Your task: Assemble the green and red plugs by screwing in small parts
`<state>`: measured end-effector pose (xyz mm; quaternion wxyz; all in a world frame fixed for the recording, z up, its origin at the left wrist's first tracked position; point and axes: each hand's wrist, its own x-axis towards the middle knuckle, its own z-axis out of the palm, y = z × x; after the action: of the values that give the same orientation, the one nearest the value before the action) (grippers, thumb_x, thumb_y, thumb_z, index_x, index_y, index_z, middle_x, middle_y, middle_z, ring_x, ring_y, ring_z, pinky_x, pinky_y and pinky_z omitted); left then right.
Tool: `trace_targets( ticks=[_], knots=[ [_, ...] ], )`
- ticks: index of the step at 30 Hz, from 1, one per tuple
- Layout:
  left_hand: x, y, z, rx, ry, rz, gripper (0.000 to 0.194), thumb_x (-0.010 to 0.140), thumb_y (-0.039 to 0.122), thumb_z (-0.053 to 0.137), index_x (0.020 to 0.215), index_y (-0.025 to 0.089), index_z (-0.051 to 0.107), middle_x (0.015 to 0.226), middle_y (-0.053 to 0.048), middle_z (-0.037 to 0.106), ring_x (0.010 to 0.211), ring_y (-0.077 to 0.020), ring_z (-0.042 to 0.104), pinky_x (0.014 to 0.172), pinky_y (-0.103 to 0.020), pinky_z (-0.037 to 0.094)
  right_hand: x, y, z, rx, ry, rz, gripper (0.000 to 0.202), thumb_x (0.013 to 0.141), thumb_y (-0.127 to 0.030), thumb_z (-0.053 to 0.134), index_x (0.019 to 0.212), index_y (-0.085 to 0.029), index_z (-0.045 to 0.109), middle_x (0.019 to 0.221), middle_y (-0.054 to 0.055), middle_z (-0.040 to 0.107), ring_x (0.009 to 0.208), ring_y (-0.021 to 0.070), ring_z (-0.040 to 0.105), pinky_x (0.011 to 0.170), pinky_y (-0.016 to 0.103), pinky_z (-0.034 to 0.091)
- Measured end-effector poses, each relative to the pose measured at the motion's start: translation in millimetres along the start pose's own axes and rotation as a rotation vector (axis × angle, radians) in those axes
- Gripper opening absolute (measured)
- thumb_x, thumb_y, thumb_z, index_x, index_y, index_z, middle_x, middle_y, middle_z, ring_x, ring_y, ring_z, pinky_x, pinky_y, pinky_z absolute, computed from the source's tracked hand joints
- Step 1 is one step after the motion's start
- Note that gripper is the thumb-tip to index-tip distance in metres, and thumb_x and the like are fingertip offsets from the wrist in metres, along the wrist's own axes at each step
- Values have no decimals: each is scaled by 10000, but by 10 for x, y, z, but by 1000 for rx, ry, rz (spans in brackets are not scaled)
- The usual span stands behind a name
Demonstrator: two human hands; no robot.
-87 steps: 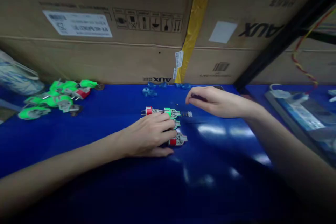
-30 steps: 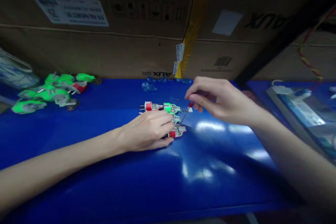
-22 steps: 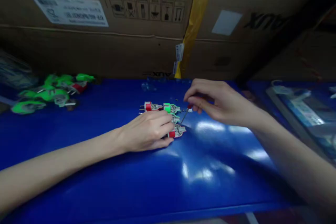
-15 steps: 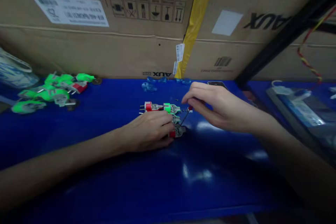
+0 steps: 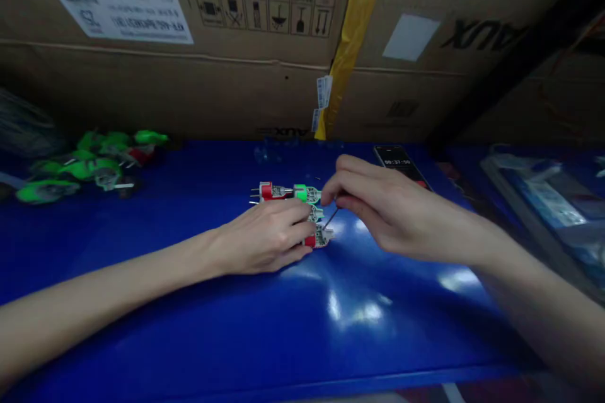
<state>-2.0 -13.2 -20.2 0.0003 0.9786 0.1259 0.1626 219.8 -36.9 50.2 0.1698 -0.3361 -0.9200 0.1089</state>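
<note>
My left hand [image 5: 271,236] lies on the blue table, its fingers closed round a red plug [image 5: 316,237] with its inner parts exposed. My right hand [image 5: 373,204] pinches a thin screwdriver [image 5: 331,217], whose shaft slants down to the pale end of that plug. Its handle is mostly hidden by my fingers. Just beyond my left hand, a green plug [image 5: 307,194] and another red plug [image 5: 267,191] with metal pins lie end to end. Part of one more green plug [image 5: 316,213] shows beside my left fingertips.
Several green plugs [image 5: 85,167] are heaped at the far left. A phone [image 5: 401,164] lies behind my right hand. Cardboard boxes [image 5: 189,94] stand along the back. Clear blue pieces [image 5: 267,152] sit near them, and a plastic-wrapped item [image 5: 543,182] is at the right.
My right hand has shifted slightly down and toward the left, hiding more of the screwdriver handle and revealing more of the phone. My left hand keeps its hold.
</note>
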Motion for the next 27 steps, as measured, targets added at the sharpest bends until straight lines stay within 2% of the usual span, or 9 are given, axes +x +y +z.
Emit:
trace_targets(
  ticks=[3, 5, 8, 14, 16, 19, 20, 27],
  knots=[
    [3, 5, -12, 3, 6, -1, 201, 964, 249, 500, 928, 126, 654, 872, -80, 619, 776, -187, 576, 702, -286, 470, -3, 3, -17, 36, -27, -40, 184, 902, -60, 433, 966, -152, 578, 897, 57, 565, 796, 150, 526, 684, 255, 413],
    [2, 3, -13, 5, 1, -5, 197, 961, 254, 510, 905, 129, 653, 851, -74, 607, 765, -184, 571, 696, -286, 470, 1, 27, 1, -11, 32, 50, 133, 935, -128, 444, 945, -150, 575, 893, 61, 582, 780, 157, 529, 697, 277, 408],
    [-2, -3, -6, 9, 1, 1, 185, 950, 252, 528, 894, 125, 650, 847, -72, 604, 780, -192, 578, 706, -294, 476, 10, 64, 28, -114, 81, 175, 159, 956, -190, 455, 874, -145, 584, 847, 64, 594, 738, 163, 525, 682, 296, 382],
    [-14, -2, 6, -16, -11, -1, 206, 963, 251, 501, 913, 124, 654, 865, -80, 612, 794, -193, 586, 726, -302, 492, 3, 73, -45, 63, -28, -77, 178, 951, -137, 425, 951, -152, 603, 883, 62, 592, 776, 146, 545, 672, 255, 419],
    [-16, -1, 8, -11, -19, -9, 200, 960, 255, 508, 910, 126, 653, 865, -79, 610, 799, -193, 584, 727, -299, 489, -9, 70, -47, 32, -10, 17, 152, 955, -166, 444, 972, -156, 594, 901, 62, 616, 791, 153, 564, 689, 265, 425],
    [-16, -2, 6, -1, -19, -9, 181, 948, 251, 525, 900, 126, 646, 855, -74, 602, 769, -188, 569, 690, -289, 476, -24, 65, -15, -153, 32, 242, 163, 959, -233, 471, 934, -143, 604, 866, 74, 636, 757, 178, 572, 685, 299, 403],
    [-15, -2, 4, 1, -15, -10, 173, 945, 248, 530, 898, 126, 644, 852, -72, 600, 765, -188, 567, 684, -289, 474, -25, 63, -5, -176, 32, 265, 170, 959, -239, 477, 914, -143, 610, 851, 74, 640, 747, 179, 572, 681, 301, 396],
    [-4, 0, -8, -4, -28, -9, 192, 961, 248, 507, 921, 123, 646, 889, -88, 620, 829, -196, 595, 739, -294, 489, -17, 58, -39, 32, 30, -37, 106, 913, -114, 495, 926, -162, 589, 860, 47, 608, 756, 141, 545, 659, 246, 408]
  ],
)
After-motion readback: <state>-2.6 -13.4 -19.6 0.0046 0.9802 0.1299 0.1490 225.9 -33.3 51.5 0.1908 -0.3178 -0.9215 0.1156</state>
